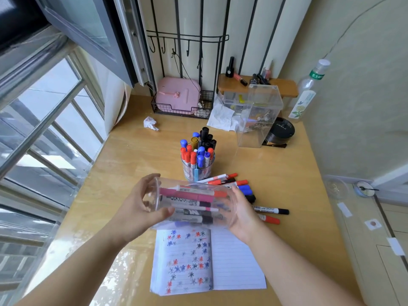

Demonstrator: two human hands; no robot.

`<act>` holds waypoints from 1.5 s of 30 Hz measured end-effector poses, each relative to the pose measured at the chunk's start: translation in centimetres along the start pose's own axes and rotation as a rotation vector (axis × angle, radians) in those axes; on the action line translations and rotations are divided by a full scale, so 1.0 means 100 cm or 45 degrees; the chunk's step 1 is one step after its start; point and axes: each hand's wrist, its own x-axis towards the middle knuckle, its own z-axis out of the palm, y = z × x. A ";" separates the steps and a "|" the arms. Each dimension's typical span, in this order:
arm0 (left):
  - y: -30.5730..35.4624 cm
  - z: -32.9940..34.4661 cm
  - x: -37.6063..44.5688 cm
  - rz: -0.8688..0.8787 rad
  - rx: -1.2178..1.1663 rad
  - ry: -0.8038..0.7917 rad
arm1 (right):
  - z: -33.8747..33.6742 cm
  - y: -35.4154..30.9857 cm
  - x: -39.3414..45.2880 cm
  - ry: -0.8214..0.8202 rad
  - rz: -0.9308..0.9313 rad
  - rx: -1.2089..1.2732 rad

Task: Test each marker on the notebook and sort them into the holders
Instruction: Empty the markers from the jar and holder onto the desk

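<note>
Two hands: both hold one clear cup over the far edge of the notebook.
Counter [276, 173]: pale wood, running to the wall, window on the left.
Notebook [238, 261]: open and flat, near edge of the counter; left page full of red, blue and black scribbled flowers, right page lined and blank.
Cup [194, 204]: clear, tipped on its side, mouth to the right, several markers lying inside, pink, black and red-capped among them.
Left hand [139, 208]: fingers curled round the cup's base end, thumb underneath.
Right hand [242, 215]: cupped round the rim end, fingers partly seen through the plastic.
Holder [197, 171]: clear, upright just beyond the cup, packed with red, blue and black-capped markers.
Loose markers [270, 210]: scattered on the counter right of the cup, red, blue and black caps, some touching.
Tissue [150, 123]: crumpled, far left, well apart.
</note>
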 end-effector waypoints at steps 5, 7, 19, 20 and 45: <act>-0.002 0.002 0.003 0.030 0.023 0.005 | -0.002 -0.001 0.001 -0.080 0.016 -0.083; -0.003 0.001 0.005 0.014 0.016 -0.041 | -0.002 0.000 0.003 -0.075 -0.015 -0.075; -0.003 -0.015 0.014 -0.151 -0.109 -0.092 | -0.012 0.002 0.021 0.344 -0.048 -0.076; -0.003 -0.019 0.014 -0.155 -0.107 -0.089 | -0.015 0.002 0.023 0.383 -0.057 -0.070; -0.008 -0.063 0.000 -0.226 -0.124 0.043 | -0.040 0.009 0.017 0.615 -0.454 -1.296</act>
